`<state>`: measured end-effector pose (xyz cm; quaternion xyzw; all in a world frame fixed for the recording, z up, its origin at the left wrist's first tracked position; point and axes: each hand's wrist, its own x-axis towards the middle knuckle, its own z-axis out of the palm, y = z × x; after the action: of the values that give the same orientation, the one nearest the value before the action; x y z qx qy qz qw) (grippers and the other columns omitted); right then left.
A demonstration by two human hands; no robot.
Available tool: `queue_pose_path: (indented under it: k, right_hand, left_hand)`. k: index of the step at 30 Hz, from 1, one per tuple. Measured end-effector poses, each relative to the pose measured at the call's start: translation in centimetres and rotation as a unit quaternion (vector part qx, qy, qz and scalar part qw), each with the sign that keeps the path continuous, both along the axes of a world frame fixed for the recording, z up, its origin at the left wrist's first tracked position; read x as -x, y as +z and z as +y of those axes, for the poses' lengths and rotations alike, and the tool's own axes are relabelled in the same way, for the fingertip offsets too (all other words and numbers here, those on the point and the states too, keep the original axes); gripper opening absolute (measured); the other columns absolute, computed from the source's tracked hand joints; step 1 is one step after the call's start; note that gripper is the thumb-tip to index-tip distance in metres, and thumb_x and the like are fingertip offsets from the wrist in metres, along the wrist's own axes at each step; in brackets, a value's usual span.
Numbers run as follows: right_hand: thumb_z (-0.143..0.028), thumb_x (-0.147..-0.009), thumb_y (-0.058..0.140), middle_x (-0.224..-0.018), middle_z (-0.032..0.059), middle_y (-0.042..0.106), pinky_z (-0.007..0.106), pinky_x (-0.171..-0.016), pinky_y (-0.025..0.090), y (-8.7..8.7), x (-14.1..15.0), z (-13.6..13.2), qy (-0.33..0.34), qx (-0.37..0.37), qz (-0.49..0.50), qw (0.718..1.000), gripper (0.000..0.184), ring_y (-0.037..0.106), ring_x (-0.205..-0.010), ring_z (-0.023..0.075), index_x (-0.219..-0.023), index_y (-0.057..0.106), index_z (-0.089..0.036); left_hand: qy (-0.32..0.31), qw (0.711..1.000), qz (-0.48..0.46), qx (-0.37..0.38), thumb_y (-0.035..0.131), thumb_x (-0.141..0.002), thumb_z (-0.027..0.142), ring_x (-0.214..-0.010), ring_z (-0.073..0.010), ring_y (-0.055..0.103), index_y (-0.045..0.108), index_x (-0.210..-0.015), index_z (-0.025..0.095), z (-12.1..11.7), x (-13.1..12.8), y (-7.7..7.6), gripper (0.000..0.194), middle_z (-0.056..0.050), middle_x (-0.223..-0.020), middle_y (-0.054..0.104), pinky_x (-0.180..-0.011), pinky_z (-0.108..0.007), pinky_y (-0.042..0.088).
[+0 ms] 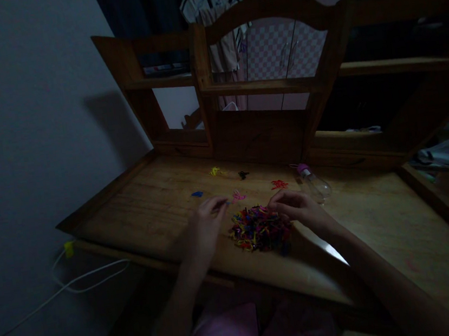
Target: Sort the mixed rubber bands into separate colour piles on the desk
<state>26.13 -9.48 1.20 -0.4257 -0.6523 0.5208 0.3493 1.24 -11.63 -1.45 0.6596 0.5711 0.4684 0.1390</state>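
The tangled multicoloured heap of small thin pieces (262, 231) lies nearer the right hand (297, 206) than the left hand (206, 219); whether either grip grasps anything, I cannot tell.

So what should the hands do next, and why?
Maybe the right hand should pinch one piece from the mixed pile: it hovers at the pile's far edge, and beyond lie small one-colour groups, like the yellow bunch, pink bunch and red bunch.
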Motion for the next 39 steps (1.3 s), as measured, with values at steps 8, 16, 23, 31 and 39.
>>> queue_pose_path:
  k: [8, 16, 23, 31, 39]
  right_hand:
    - [-0.044, -0.079, 0.063, -0.076, 0.0024, 0.059, 0.022, -0.047, 0.032, -0.9, -1.4, 1.4, -0.057, 0.032, 0.022, 0.998, 0.027, 0.043, -0.054, 0.0084, -0.085, 0.066, -0.017]
    - [-0.045, -0.079, 0.062, -0.076, 0.0029, 0.058, 0.023, -0.048, 0.033, -1.5, -1.8, 1.7, -0.052, 0.032, 0.022, 0.998, 0.029, 0.045, -0.055, 0.0092, -0.087, 0.066, -0.017]
    - [-0.045, -0.079, 0.061, -0.074, 0.0034, 0.058, 0.023, -0.047, 0.032, -1.8, -1.9, 1.9, -0.073, 0.018, -0.005, 0.997, 0.03, 0.046, -0.057, 0.0107, -0.089, 0.066, -0.017]
    - [-0.045, -0.079, 0.06, -0.073, 0.0026, 0.059, 0.024, -0.048, 0.031, -1.9, -1.9, 1.9, -0.072, 0.028, 0.008, 0.997, 0.03, 0.046, -0.055, 0.0103, -0.09, 0.067, -0.017]
    - [-0.044, -0.079, 0.059, -0.075, 0.0039, 0.059, 0.022, -0.047, 0.03, -1.9, -1.7, 1.8, -0.074, 0.022, 0.009, 0.997, 0.031, 0.046, -0.057, 0.0105, -0.089, 0.068, -0.016]
  left_hand:
    - [0.067, 0.979, 0.193, 0.018, 0.053, -0.084, 0.019, -0.083, -0.0217, 0.063, 0.066, -0.097, 0.016, 5.8, 10.5, -1.2, 0.018, -0.008, -0.094, 0.068, -0.079, -0.035, 0.049]
    - [-0.021, 0.986, 0.166, 0.004, 0.052, -0.089, 0.019, -0.098, -0.0205, 0.059, 0.062, -0.108, 0.021, 1.0, 4.0, -0.3, 0.022, -0.006, -0.112, 0.058, -0.09, -0.035, 0.047]
    - [-0.195, 0.965, 0.156, 0.076, 0.061, -0.086, 0.031, -0.091, -0.0201, 0.059, 0.06, -0.099, 0.024, -8.2, -8.1, -1.2, 0.015, -0.004, -0.099, 0.059, -0.08, -0.032, 0.05]
    - [-0.063, 0.972, 0.188, 0.124, 0.062, -0.085, 0.031, -0.081, -0.021, 0.06, 0.055, -0.091, 0.022, -8.2, -10.9, -2.9, 0.013, -0.005, -0.095, 0.056, -0.068, -0.032, 0.048]
    - [-0.115, 0.976, 0.114, 0.147, 0.052, -0.089, 0.016, -0.078, -0.0171, 0.058, 0.054, -0.086, 0.022, -7.9, -10.2, -2.3, 0.007, -0.003, -0.092, 0.056, -0.07, -0.03, 0.045]
